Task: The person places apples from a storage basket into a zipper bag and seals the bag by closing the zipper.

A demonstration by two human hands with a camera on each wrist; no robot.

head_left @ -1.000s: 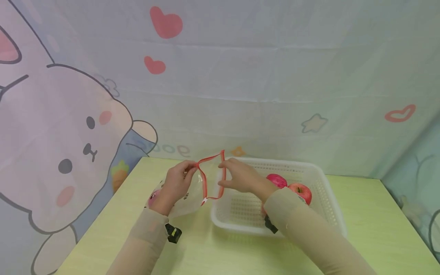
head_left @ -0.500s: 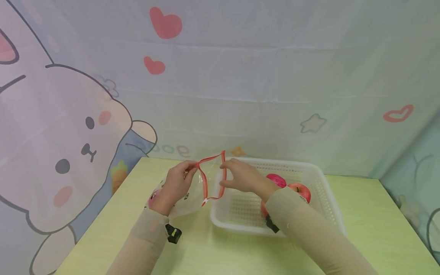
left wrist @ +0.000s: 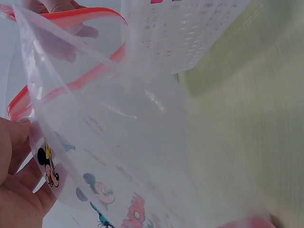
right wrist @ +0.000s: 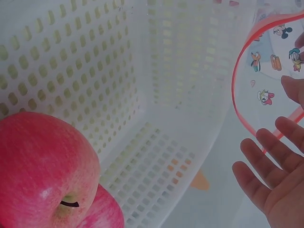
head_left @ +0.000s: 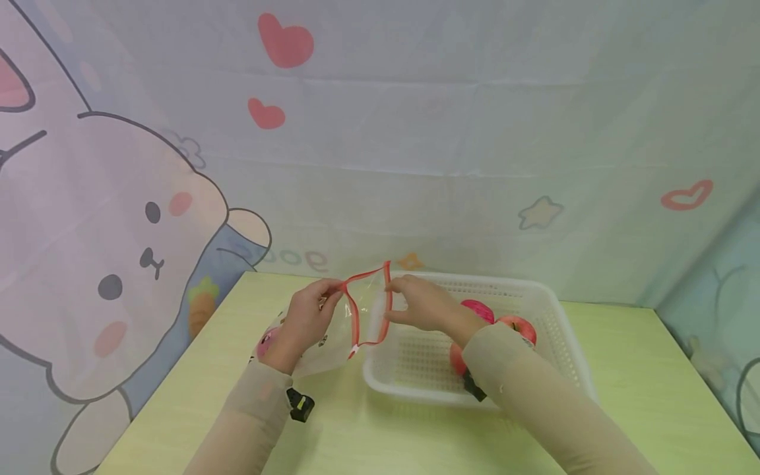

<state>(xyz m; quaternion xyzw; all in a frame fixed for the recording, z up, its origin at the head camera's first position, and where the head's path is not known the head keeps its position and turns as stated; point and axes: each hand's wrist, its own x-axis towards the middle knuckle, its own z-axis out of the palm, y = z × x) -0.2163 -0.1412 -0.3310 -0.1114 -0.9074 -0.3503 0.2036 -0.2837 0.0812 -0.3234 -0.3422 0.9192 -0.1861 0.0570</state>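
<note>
A clear zip bag point(head_left: 332, 353) with a red edge and cartoon prints is spread at its mouth, facing the basket. My left hand point(head_left: 305, 316) pinches the near side of the red edge; in the left wrist view the left hand point(left wrist: 21, 175) has its thumb at that edge. My right hand point(head_left: 424, 305) reaches over the basket to the far side of the edge. Its fingers point(right wrist: 266, 156) are extended and spread in the right wrist view, the tips at the edge. Red apples point(head_left: 518, 330) lie in the white basket point(head_left: 415, 394), partly hidden by the right arm.
The white perforated basket takes up the right-centre of the pale green-yellow table point(head_left: 341, 435). Behind hangs a printed cloth point(head_left: 380, 138) with a rabbit and hearts. A small black device point(head_left: 301, 404) is on my left wrist.
My right hand and the far side of the bag's red edge have shifted very slightly to the right. The left hand has barely moved and still pinches the bag.
</note>
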